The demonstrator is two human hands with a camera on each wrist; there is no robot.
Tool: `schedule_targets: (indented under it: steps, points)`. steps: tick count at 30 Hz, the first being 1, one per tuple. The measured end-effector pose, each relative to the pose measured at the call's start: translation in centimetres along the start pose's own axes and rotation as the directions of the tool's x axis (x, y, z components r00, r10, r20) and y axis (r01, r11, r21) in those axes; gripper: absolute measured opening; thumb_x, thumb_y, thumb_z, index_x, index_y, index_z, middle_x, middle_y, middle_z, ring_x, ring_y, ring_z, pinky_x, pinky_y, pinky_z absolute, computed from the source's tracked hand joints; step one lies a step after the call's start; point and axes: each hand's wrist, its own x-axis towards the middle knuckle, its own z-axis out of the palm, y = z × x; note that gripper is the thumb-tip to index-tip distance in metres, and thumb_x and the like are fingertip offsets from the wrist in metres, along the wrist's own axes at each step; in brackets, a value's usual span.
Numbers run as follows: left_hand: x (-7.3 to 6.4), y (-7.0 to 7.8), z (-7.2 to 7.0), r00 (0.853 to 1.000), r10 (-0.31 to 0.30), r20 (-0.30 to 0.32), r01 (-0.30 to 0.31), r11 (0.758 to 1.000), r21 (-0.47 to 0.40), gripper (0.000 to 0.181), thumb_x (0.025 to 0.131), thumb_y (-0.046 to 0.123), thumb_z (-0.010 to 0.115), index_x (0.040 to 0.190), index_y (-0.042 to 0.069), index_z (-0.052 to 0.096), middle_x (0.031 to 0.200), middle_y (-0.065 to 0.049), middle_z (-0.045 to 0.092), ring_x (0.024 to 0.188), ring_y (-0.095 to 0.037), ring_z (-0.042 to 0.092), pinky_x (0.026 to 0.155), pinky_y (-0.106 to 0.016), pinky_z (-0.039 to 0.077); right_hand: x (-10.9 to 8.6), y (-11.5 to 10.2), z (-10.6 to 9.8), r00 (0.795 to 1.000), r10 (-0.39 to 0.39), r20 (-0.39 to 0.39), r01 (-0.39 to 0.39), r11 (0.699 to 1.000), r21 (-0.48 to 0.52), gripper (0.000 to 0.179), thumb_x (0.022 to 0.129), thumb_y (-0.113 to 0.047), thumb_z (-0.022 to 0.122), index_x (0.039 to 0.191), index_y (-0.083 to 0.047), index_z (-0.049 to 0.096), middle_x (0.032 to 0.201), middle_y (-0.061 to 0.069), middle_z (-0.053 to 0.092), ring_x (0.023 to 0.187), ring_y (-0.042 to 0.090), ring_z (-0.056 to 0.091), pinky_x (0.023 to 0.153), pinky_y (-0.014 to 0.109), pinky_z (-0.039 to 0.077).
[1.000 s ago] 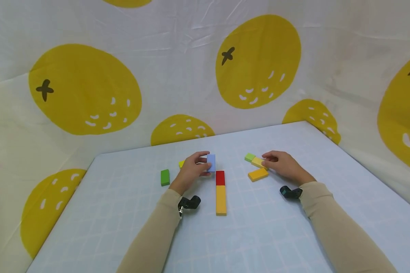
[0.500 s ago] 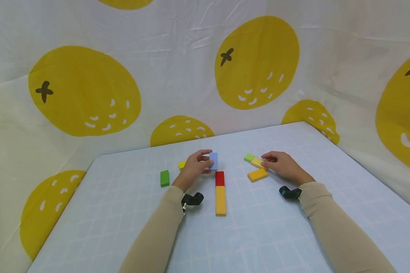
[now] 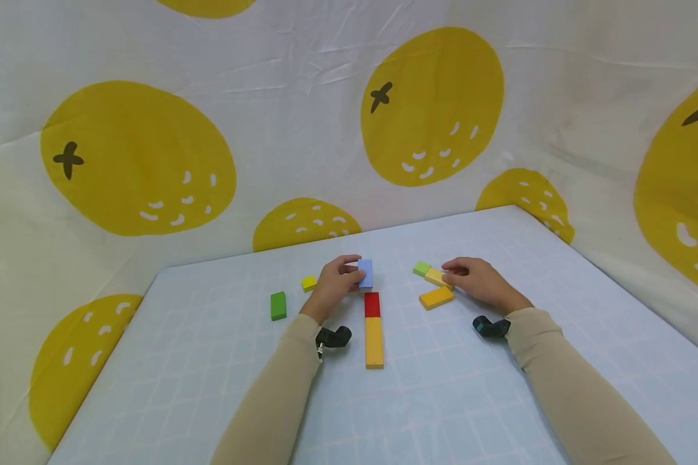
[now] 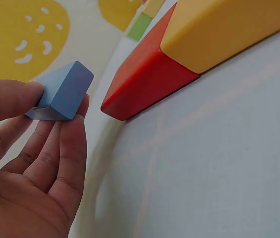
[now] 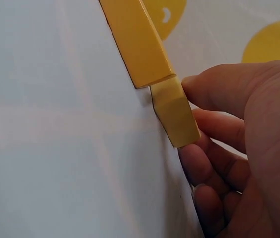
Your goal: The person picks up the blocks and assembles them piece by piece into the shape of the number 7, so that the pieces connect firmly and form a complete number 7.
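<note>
My left hand (image 3: 335, 285) pinches a blue block (image 3: 366, 273) between thumb and fingers. In the left wrist view the blue block (image 4: 73, 89) is held off the table, a gap away from the end of a red block (image 4: 144, 74). That red block lies end to end with a long yellow-orange block (image 3: 375, 342), making a straight row. On the right, my right hand (image 3: 479, 283) has thumb and fingertips around the near end of a pale yellow block (image 5: 175, 111). A light green block (image 3: 421, 268) sits at that block's far end.
An orange block (image 3: 436, 298) lies close in front of the pale yellow one. To the left are a green block (image 3: 278, 305) and a small yellow block (image 3: 309, 283). A fruit-print curtain (image 3: 302, 129) stands behind the table (image 3: 442, 407).
My left hand has carried the blue block slightly to the right, over the far end of the red block in the head view. The small yellow block shows more fully. My right hand stays put.
</note>
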Motion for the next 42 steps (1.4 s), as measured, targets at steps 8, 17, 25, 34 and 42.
schedule_targets:
  steps: [8,17,25,34,42]
  points:
    - [0.6,-0.2,0.1,0.998,-0.057,-0.015,0.056,0.998,-0.017,0.037,0.097,0.026,0.069,0.133,0.027,0.061,0.117,-0.003,0.062,0.101,-0.02,0.065,0.092,-0.034,0.054,0.2,0.0,0.2,1.0,0.015,0.0,-0.015,1.0,-0.007,0.046,0.1,-0.038,0.062,0.134,-0.006,0.059,0.121,0.013,0.062,0.106,0.029,0.054,0.096,0.047,0.048]
    - [1.1,0.1,0.8,0.996,-0.081,-0.031,0.083,0.996,0.04,0.038,0.097,0.025,0.069,0.133,0.025,0.061,0.114,-0.003,0.064,0.095,-0.02,0.067,0.095,-0.037,0.053,0.0,-0.3,0.2,0.999,0.024,0.025,-0.024,1.0,-0.013,0.047,0.101,-0.037,0.059,0.135,-0.005,0.057,0.122,0.013,0.059,0.107,0.03,0.051,0.097,0.048,0.046]
    - [1.3,0.0,0.7,0.997,-0.077,-0.019,0.078,0.995,0.067,0.038,0.097,0.025,0.069,0.134,0.023,0.061,0.114,-0.004,0.065,0.094,-0.021,0.067,0.095,-0.038,0.053,0.0,-0.3,0.2,0.999,0.022,0.027,-0.021,1.0,-0.023,0.047,0.102,-0.038,0.058,0.135,-0.006,0.057,0.122,0.013,0.059,0.107,0.029,0.051,0.096,0.047,0.046]
    - [1.2,0.2,1.0,0.998,-0.061,0.0,0.06,0.992,0.107,0.038,0.096,0.025,0.069,0.134,0.022,0.062,0.113,-0.004,0.065,0.094,-0.019,0.068,0.096,-0.038,0.052,0.0,-0.3,0.1,0.999,0.027,0.026,-0.027,0.999,-0.021,0.047,0.101,-0.038,0.059,0.135,-0.005,0.057,0.122,0.013,0.06,0.107,0.029,0.051,0.096,0.047,0.046]
    - [1.0,0.2,1.0,1.0,-0.028,0.011,0.026,0.988,0.155,0.035,0.098,0.025,0.067,0.132,0.019,0.062,0.113,-0.004,0.066,0.093,-0.02,0.066,0.095,-0.038,0.052,0.1,-0.3,0.2,0.999,0.029,0.024,-0.029,0.999,-0.021,0.047,0.101,-0.038,0.058,0.135,-0.005,0.057,0.122,0.014,0.059,0.107,0.03,0.051,0.096,0.047,0.046]
